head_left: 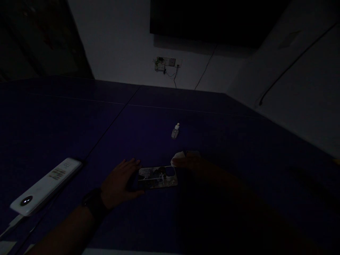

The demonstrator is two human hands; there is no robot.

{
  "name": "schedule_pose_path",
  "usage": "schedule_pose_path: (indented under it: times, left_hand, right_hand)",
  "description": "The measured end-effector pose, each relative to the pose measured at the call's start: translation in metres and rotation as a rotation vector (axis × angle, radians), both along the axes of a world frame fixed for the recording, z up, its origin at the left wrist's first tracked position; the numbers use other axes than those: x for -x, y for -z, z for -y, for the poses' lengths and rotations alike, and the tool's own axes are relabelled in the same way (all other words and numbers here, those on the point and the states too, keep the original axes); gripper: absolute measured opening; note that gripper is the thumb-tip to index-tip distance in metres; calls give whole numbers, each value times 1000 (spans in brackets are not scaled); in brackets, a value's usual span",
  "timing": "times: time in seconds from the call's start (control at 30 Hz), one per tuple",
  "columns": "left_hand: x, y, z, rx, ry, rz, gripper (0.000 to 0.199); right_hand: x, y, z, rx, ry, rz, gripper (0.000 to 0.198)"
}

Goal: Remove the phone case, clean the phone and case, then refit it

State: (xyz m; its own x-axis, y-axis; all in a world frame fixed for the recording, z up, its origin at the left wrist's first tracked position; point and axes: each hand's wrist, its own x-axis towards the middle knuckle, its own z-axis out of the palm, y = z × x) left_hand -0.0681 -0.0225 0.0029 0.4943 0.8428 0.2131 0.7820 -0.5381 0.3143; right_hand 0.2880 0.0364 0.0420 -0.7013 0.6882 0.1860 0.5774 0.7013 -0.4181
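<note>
A patterned phone case (156, 177) lies flat on the dark blue table, its camera cutout at the right end. My left hand (120, 182), with a dark watch on the wrist, grips the case's left end between thumb and fingers. By the upper right corner of the case, my right hand (190, 162) holds a crumpled white tissue or cloth (177, 156); deep shadow hides most of that hand. Something small and flat, too dark to name, shows just behind the right hand. Beyond both hands lies a small clear dropper bottle (175, 132) with a white top.
A white power bank (47, 186) with a lit display lies at the left, a white cable (13, 223) plugged into it. Sockets with cords (170, 63) are on the wall behind the table (106, 120). A large dark screen (212, 21) hangs above.
</note>
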Motion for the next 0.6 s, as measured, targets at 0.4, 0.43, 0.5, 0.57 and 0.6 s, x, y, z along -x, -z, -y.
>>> schedule_pose_path:
  times: [0.4, 0.43, 0.5, 0.57, 0.6]
  left_hand:
    - [-30, -27, 6, 106, 82, 0, 52]
    - [-36, -33, 11, 152, 30, 40, 49]
    - [-47, -44, 20, 202, -87, 125, 42]
    - [-58, -51, 29, 233, -139, 179, 40]
    - [-63, -52, 33, 253, -145, 189, 39]
  right_hand:
    - [9, 7, 27, 323, 248, -513, 36]
    - [12, 7, 28, 291, 231, -506, 37]
    - [19, 6, 32, 198, 185, -483, 39]
    - [27, 7, 34, 84, 123, -466, 43]
    - [31, 8, 35, 25, 91, -460, 45]
